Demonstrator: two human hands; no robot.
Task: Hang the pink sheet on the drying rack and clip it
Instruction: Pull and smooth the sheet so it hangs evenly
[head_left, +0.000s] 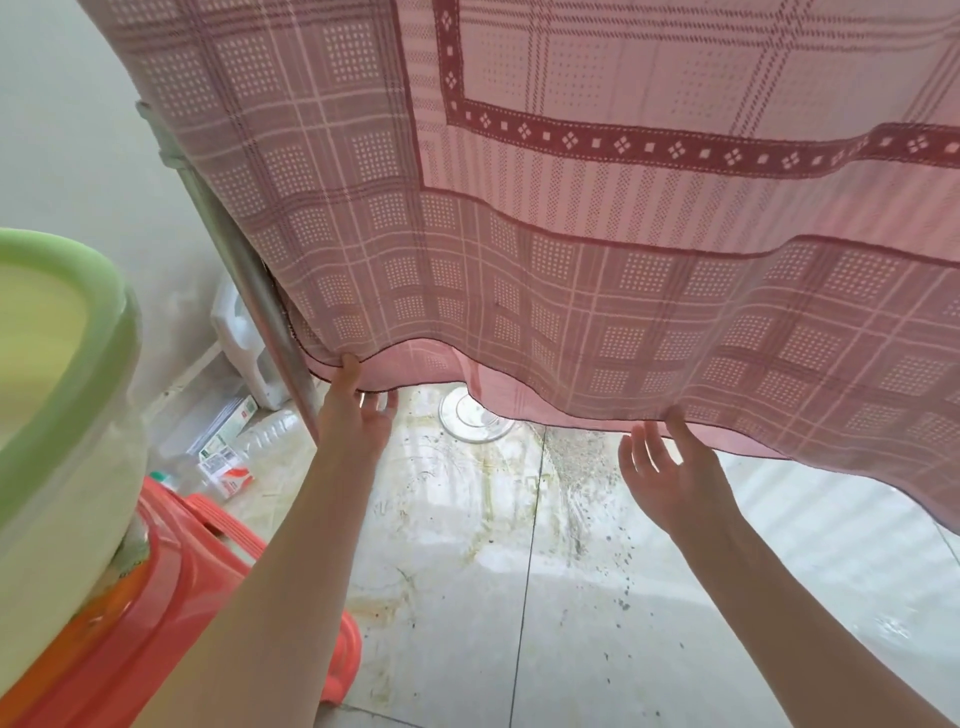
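Sheet: pink sheet (597, 218) hangs draped over drying rack, fills upper view; hem wavy, clear of floor.
Rack: metal pole (260, 291) slants down at sheet's left edge.
L hand (358, 410): arm stretched fwd + up, thumb on hem near pole, fingers behind cloth, pinching the edge.
R hand (670, 467): arm raised, palm open, fingers spread, tips touching hem; not gripping.
Left side: green tub (62, 374) on red stool (171, 571).

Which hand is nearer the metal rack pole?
Left. The left hand grips the pink sheet hem right beside the metal pole; the right hand is farther along the hem.
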